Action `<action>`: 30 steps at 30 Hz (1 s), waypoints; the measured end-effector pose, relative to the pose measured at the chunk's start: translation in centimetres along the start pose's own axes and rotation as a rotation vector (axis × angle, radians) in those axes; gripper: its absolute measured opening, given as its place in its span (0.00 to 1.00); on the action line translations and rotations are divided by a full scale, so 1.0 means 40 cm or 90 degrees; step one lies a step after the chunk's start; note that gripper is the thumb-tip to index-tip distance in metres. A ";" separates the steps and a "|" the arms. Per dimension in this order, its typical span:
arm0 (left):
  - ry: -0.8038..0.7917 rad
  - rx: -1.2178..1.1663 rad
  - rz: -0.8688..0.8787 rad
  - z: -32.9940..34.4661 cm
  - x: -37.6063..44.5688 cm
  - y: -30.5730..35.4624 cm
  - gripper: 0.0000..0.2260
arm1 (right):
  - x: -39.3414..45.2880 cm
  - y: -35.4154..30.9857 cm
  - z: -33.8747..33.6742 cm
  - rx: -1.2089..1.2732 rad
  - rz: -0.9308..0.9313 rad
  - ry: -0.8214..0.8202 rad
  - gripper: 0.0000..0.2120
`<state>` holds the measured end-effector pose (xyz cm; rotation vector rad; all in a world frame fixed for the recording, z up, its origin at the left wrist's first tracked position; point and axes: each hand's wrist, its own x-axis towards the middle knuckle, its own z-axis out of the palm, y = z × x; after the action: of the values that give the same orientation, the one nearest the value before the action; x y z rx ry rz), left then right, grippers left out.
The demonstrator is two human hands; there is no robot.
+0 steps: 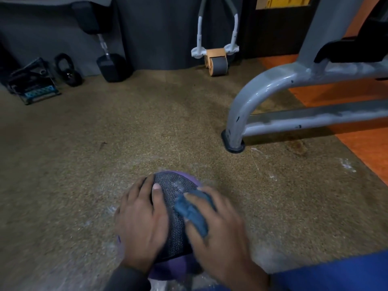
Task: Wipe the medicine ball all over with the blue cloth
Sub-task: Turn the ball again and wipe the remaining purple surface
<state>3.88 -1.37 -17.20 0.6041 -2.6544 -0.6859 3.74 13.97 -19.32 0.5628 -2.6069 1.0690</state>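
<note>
Your right hand [218, 225] is pressing the blue cloth [194, 213] against the right side of the medicine ball [176, 198], with the cloth bunched under your curled fingers and partly showing between them. Your left hand [141, 219] is lying flat and spread wide on the left side of the ball, thumb resting across the dark textured panel, gripping nothing but the ball's surface. Both hands are slightly blurred.

The ball is sitting on the brown speckled floor [105, 143] directly below you, low in the centre of the view. Its top is showing a black patterned panel with a pale smudge, and purple is showing at the far edge and near your wrist.

To the right, the curved grey frame [247, 101] of a machine is planting its black-capped foot on the floor, well apart from the ball. Beyond it an orange floor strip [357, 139] is running. Against the dark far wall, an ab roller [216, 64] is standing near the centre, a hex dumbbell [111, 64] is leaning left of it, and a small kettlebell [69, 70] is sitting further left. A blue mat [336, 271] is filling the lower right corner.
</note>
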 end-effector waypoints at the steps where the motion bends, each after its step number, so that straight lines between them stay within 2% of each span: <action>1: 0.001 -0.006 0.007 -0.002 -0.002 -0.003 0.30 | 0.009 -0.014 0.003 -0.018 -0.042 0.004 0.22; 3: 0.007 -0.013 0.006 -0.004 -0.004 -0.004 0.28 | 0.052 -0.005 0.002 -0.010 -0.025 -0.014 0.20; 6: 0.011 0.011 -0.008 -0.002 -0.010 0.000 0.26 | 0.109 0.051 0.004 0.061 0.129 -0.060 0.12; 9: 0.021 0.023 -0.021 -0.001 -0.015 0.014 0.27 | 0.141 0.092 0.009 0.215 0.315 -0.099 0.06; 11: 0.012 0.040 -0.029 0.001 -0.017 0.024 0.28 | 0.117 0.092 0.000 0.239 0.360 -0.095 0.06; 12: 0.007 0.045 -0.034 0.001 -0.018 0.026 0.28 | 0.088 0.084 -0.003 0.190 0.326 -0.075 0.07; 14: 0.004 0.048 -0.029 0.001 -0.019 0.031 0.28 | 0.017 0.036 -0.007 0.056 0.171 -0.026 0.14; 17: 0.009 0.040 0.006 -0.003 -0.031 0.028 0.29 | 0.002 -0.022 -0.010 -0.025 0.018 0.002 0.18; 19: 0.013 0.037 0.016 -0.004 -0.034 0.024 0.30 | 0.062 -0.015 -0.012 -0.073 0.007 -0.037 0.18; 21: 0.011 0.042 0.016 -0.004 -0.031 0.020 0.30 | 0.141 0.003 -0.011 -0.065 0.043 -0.121 0.17; 24: -0.002 0.043 0.009 -0.004 -0.027 0.031 0.29 | 0.241 0.035 -0.022 0.066 0.233 -0.224 0.11; 25: -0.007 0.048 0.010 -0.005 -0.028 0.036 0.29 | 0.248 0.041 -0.025 0.070 0.261 -0.235 0.11; 26: -0.011 0.053 0.015 -0.005 -0.030 0.040 0.29 | 0.237 0.039 -0.028 0.019 0.230 -0.232 0.11; 28: -0.012 0.055 0.032 -0.007 -0.034 0.040 0.29 | 0.166 0.015 -0.017 -0.114 0.072 -0.136 0.15; 30: -0.008 0.041 0.044 -0.012 -0.034 0.033 0.29 | 0.099 -0.032 -0.012 -0.118 -0.037 -0.053 0.17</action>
<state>4.83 0.13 -16.40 0.5239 -2.7034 -0.5894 0.83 12.51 -16.69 0.6468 -2.7051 0.7909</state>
